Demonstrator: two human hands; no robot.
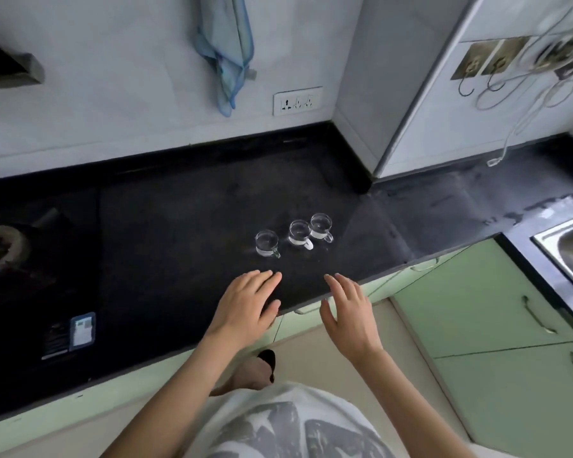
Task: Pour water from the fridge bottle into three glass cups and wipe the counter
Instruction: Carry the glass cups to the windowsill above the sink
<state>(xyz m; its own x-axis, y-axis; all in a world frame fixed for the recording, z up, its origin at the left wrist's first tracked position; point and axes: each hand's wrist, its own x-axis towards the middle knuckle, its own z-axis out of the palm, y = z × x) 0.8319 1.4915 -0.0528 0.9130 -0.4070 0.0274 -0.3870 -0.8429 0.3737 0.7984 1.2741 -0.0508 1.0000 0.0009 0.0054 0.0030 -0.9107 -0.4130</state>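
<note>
Three small glass cups with handles stand in a row on the black counter: the left cup, the middle cup and the right cup. Each holds a little clear water. My left hand hovers flat over the counter's front edge, just below the left cup, holding nothing. My right hand is beside it, fingers spread, over the edge and empty. A blue cloth hangs on the wall above the counter. No bottle is in view.
A gas stove sits at the left of the counter. A wall socket is behind the cups. A steel sink lies at the right, with a wet patch of counter near it. Green cabinet doors run below.
</note>
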